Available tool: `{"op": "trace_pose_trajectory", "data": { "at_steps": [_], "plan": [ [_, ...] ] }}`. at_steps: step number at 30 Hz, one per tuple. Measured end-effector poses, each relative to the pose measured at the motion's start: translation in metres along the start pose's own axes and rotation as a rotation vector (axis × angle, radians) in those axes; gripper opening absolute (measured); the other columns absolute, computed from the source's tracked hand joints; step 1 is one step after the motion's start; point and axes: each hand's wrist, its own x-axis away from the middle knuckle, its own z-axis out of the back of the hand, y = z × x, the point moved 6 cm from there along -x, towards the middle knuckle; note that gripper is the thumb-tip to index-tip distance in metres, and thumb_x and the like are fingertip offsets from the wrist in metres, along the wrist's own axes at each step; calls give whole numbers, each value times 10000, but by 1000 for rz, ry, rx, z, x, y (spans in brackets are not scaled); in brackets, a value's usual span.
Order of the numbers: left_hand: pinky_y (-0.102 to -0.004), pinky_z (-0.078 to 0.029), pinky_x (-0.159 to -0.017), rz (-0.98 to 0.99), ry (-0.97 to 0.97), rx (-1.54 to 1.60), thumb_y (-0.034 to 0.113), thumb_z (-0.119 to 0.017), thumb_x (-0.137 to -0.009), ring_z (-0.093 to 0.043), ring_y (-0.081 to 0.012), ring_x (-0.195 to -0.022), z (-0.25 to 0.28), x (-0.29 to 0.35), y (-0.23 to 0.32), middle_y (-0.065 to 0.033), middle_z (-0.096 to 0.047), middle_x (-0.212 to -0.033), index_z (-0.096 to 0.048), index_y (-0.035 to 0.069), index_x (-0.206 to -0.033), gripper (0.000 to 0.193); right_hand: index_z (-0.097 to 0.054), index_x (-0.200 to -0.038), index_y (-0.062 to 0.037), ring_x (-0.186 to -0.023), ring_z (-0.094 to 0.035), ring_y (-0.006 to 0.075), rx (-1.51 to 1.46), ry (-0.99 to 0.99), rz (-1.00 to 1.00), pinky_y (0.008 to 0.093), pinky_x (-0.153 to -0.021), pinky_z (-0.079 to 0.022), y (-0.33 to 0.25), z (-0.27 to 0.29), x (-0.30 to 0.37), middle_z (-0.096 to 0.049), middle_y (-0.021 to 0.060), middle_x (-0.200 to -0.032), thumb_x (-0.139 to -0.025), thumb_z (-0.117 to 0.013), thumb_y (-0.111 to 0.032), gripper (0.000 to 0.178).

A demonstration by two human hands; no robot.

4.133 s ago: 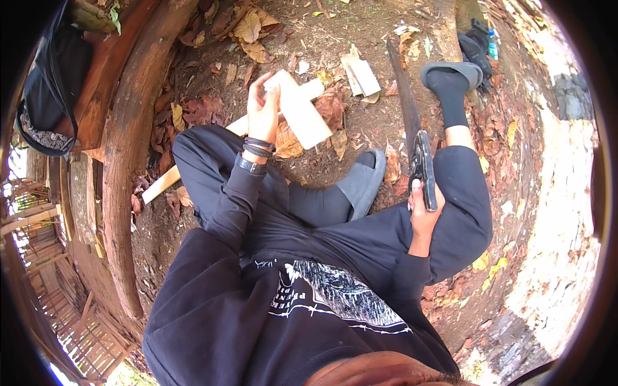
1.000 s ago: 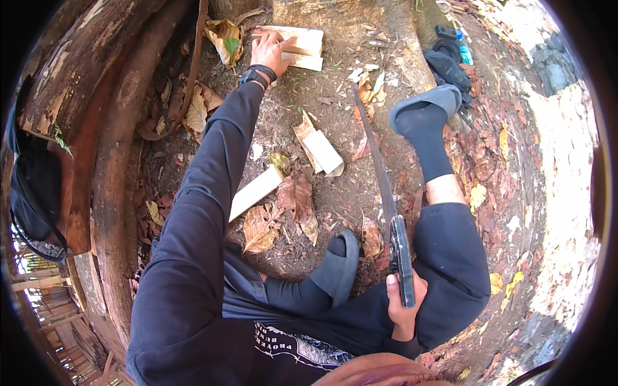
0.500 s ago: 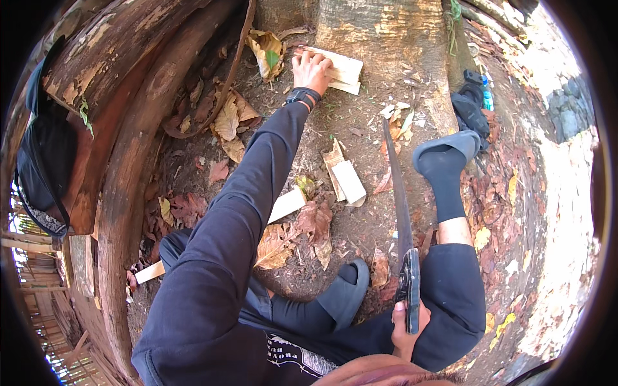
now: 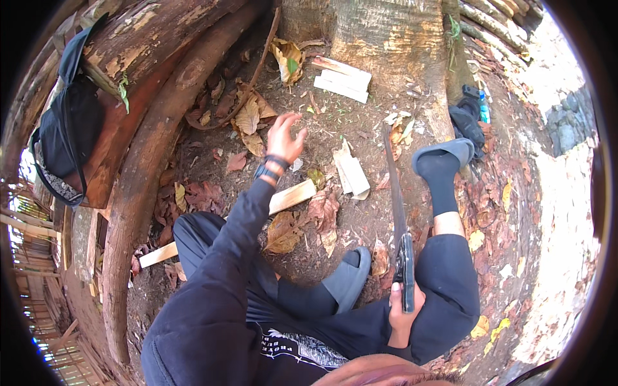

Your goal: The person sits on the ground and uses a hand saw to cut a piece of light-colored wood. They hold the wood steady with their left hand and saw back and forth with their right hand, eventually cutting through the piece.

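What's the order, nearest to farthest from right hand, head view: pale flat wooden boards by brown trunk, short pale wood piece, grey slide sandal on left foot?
1. Grey slide sandal: close, left of right hand.
2. Short pale wood piece: forward-left, mid-picture.
3. Pale flat wooden boards: by trunk, farther forward.

Outdoors — leaf-strewn soil (image 4: 354,222), tree trunk (image 4: 389,45)

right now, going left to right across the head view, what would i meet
Black bag → left hand → pale wood pieces by the tree trunk → long-bladed tool → grey slipper on the right foot → blue bottle
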Motion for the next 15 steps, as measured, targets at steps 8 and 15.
{"op": "trace_pose_trajectory", "data": {
  "at_steps": [8, 15],
  "plan": [
    [-374, -598, -996, 221, 146, 63, 38, -791, -960, -787, -213, -1051, 263, 196, 21, -131, -725, -1320, -749, 41, -1310, 353, -658, -875, 2, -580, -592, 195, -149, 2, 108, 368, -593, -471, -5, -3, 9, -596, 81, -672, -1004, -766, -131, 215],
    [-336, -604, -900, 180, 552, -141, 72, -756, -1027, -756, -178, -1014, 466, 241, 32, -91, -741, -1317, -732, 58, -1381, 356, -672, -891, -6, -602, -594, 166, -135, -65, 311, 351, -598, -470, -73, -3, 17, -609, 68, -679, -974, -837, -201, 269]
  ]
}}
